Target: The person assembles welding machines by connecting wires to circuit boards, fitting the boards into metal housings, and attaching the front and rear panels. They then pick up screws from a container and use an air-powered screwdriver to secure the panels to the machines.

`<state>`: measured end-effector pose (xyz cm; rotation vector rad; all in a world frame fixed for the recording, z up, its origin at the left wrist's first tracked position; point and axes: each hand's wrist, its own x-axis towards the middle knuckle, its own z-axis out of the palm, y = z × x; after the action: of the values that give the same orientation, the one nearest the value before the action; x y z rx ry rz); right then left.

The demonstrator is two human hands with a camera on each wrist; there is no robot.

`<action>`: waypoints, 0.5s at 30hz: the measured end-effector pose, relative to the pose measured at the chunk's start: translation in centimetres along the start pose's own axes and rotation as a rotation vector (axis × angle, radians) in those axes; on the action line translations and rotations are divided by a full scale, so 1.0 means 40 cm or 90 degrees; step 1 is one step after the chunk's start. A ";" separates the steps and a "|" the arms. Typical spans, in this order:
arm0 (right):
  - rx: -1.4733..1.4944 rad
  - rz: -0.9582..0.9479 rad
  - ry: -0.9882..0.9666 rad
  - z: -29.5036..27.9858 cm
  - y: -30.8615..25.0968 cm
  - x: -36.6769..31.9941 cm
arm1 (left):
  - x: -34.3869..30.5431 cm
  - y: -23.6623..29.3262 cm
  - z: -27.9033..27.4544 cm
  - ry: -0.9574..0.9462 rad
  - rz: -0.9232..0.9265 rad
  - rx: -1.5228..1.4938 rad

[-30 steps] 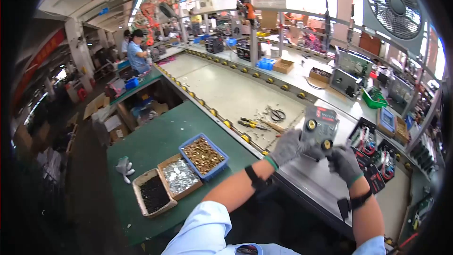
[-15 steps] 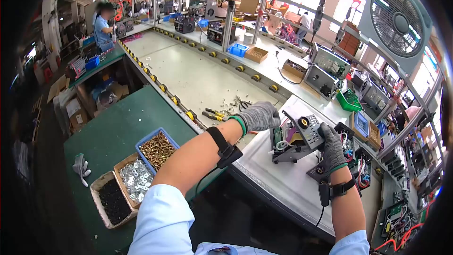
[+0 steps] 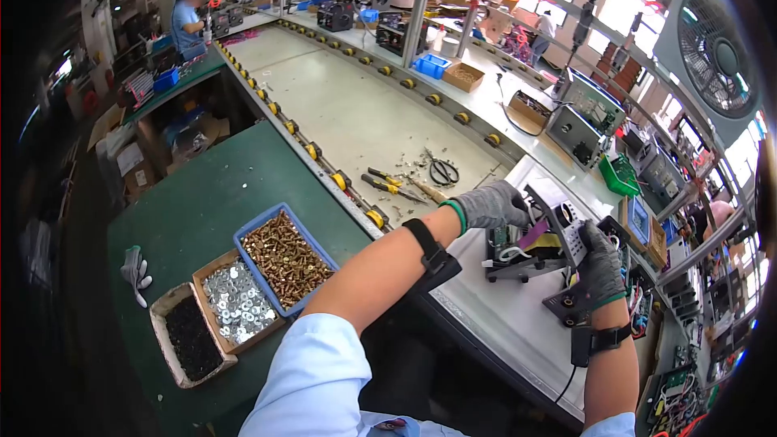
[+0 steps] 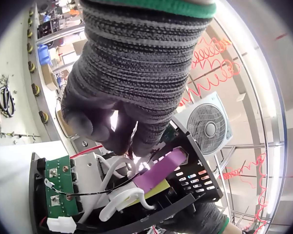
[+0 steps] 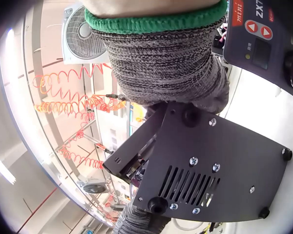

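In the head view, an opened welding machine [image 3: 526, 268] with a dark metal chassis stands tilted over the white bench. My gloved right hand [image 3: 600, 263] grips it at the perforated front panel [image 3: 573, 244]. My gloved left hand [image 3: 490, 207] reaches in from above, fingers curled on wires behind that panel. In the left wrist view, white wires [image 4: 118, 207], a purple strip [image 4: 161, 170] and a green circuit board [image 4: 61, 187] show below the left fingers, which partly hide what they pinch. The right wrist view shows the vented underside [image 5: 224, 170] with rubber feet.
A second welding machine's printed panel [image 5: 256, 41] lies close by on the right. On the left green table are a blue bin of screws [image 3: 287, 263], a box of washers [image 3: 239, 299], a box of black pieces [image 3: 193, 340] and a glove [image 3: 135, 275]. Pliers [image 3: 388, 184] lie on the conveyor.
The machine's front, which faced me with both hands at it, has turned to the right, so its open inside shows. My left hand has moved from the front to the inside wires.
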<state>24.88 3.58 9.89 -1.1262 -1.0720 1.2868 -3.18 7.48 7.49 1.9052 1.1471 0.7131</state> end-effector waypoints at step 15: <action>-0.046 0.026 -0.066 -0.028 -0.008 0.027 | -0.011 -0.004 0.069 0.029 0.011 -0.341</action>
<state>26.07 4.64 9.99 -1.1500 -1.1856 1.3610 -1.31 6.21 5.85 1.4528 0.8558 0.9661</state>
